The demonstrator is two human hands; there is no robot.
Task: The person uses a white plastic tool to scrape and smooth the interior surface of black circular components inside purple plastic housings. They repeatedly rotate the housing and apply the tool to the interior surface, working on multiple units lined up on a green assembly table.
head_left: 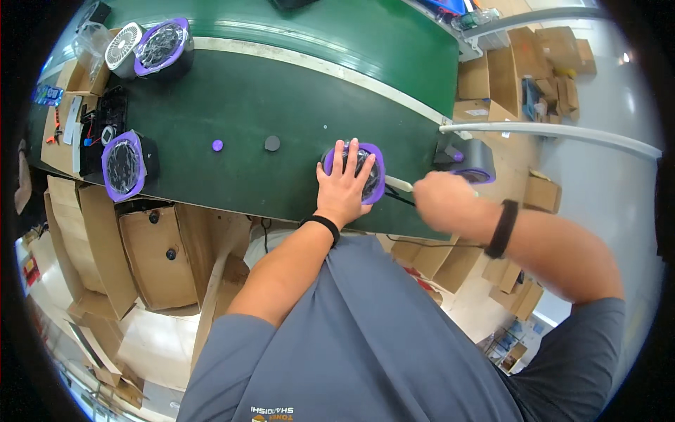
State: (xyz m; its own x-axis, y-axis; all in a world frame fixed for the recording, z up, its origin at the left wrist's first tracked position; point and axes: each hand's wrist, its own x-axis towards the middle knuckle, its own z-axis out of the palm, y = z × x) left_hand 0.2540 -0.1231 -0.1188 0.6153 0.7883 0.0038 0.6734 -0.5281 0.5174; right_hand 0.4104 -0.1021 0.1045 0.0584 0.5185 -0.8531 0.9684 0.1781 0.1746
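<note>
My left hand [343, 184] lies flat with fingers spread on a small round fan with a purple rim and black grille [376, 169], pressing it onto the green table [281, 105]. My right hand [441, 200] is closed around a tool with a pale handle [398, 184] whose tip points at the fan's right edge; the tool's kind is hard to tell. A black cable [401, 199] runs from the fan toward my right hand. Two small round caps, one purple [217, 145] and one black [272, 143], lie on the table to the left of the fan.
Two more purple-rimmed fans [125, 166] [163, 46] and a white fan [124, 48] sit at the table's left end. A grey and purple device [472, 162] stands right of my hands. Cardboard boxes [151, 257] are stacked under the table and at the right [555, 49]. A white bar [555, 132] crosses at the right.
</note>
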